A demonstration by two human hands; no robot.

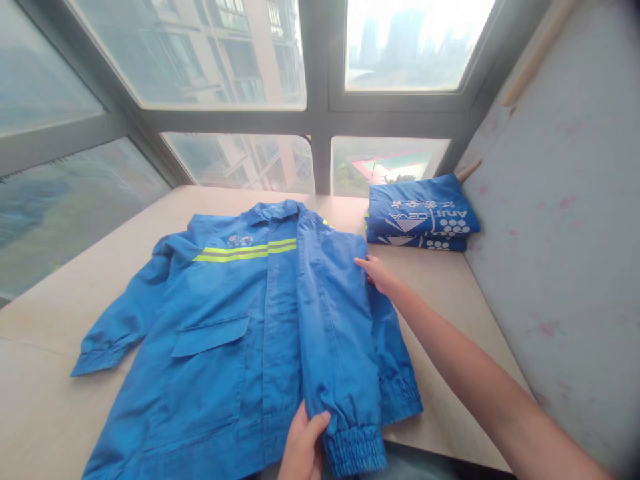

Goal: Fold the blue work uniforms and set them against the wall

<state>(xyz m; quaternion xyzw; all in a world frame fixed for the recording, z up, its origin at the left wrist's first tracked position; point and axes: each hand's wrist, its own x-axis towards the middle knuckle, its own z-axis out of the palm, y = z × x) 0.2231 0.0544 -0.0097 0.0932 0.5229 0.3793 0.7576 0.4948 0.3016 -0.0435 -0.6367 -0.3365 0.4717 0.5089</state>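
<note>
Closest to the camera, the left hand [303,447] has the blue jacket [215,373] pinched near its bottom hem, thumb on top, right beside a gathered elastic edge. My guess is that grip keeps the folded-over part lined up at the bottom. Can't really tell if that elastic is a cuff or the side of the hem tbh.

A bit further up, the right hand [377,273] is closed on the outer edge of the same fold, probably so the cloth stays flat and doesn't slide back. Another gathered end pokes out from under it.

The jacket lies front up on the worktop [450,313], collar toward the window [400,47], likely so both long edges are easy to reach. One sleeve is loose out to the left.

Past it, by the wall [565,267], there's a stack [420,213] of folded blue clothes, probably piled in the corner to leave room.

Count: two hands, one spread jacket, one flap pocket showing, and at least two folded pieces in the stack.
</note>
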